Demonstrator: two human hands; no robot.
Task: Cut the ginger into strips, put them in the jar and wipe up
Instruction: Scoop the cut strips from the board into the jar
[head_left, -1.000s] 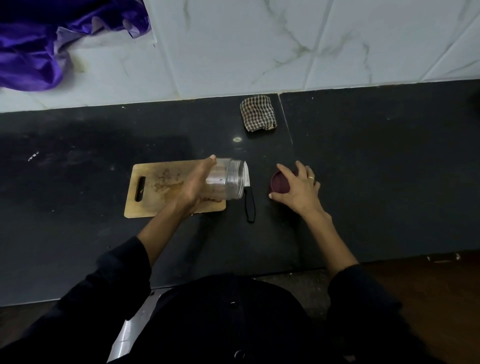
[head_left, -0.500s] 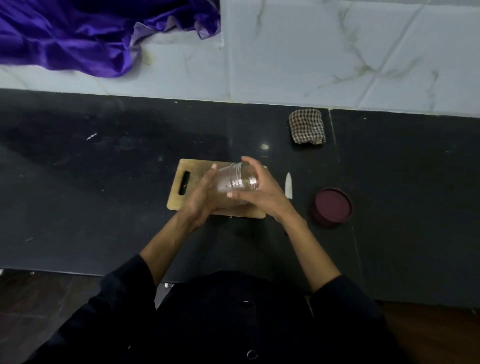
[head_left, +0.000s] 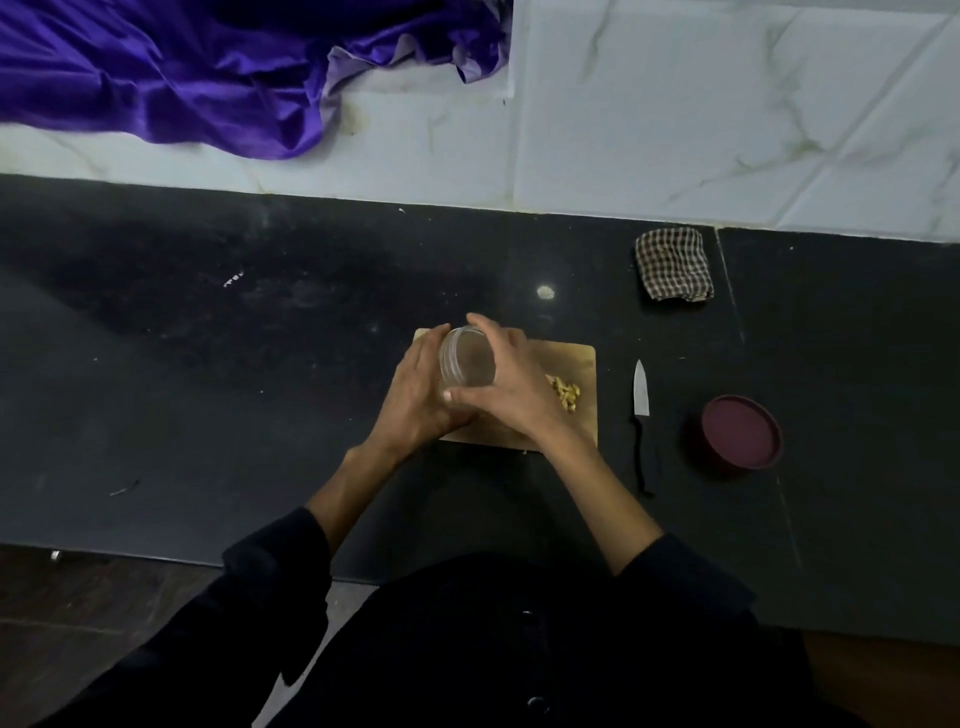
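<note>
step in hand: loading the jar. i have both hands on the clear round plastic jar (head_left: 466, 364), which stands mouth-up on the left half of the light wooden cutting board (head_left: 584, 358). my left hand (head_left: 415, 400) wraps its left side, fingers curled round the wall; my right hand (head_left: 511, 389) curls round its right side, thumb across the near edge. the jar looks empty, though i cannot tell for sure through the clear wall.

the pale yellow ginger strips (head_left: 565, 393) lie in a small heap on the board, just beside my right hand, not yet in the jar. cutting appears complete: the small white-bladed knife with black handle (head_left: 642, 400) lies on the black stone counter (head_left: 260, 389), clear of the board.

next move, as i judge it: free the right hand, gather the strips, drop them into the mouth while the left hand steadies the jar. then fit the dark red round lid (head_left: 742, 439), and wipe with the folded checked cloth (head_left: 674, 264).
</note>
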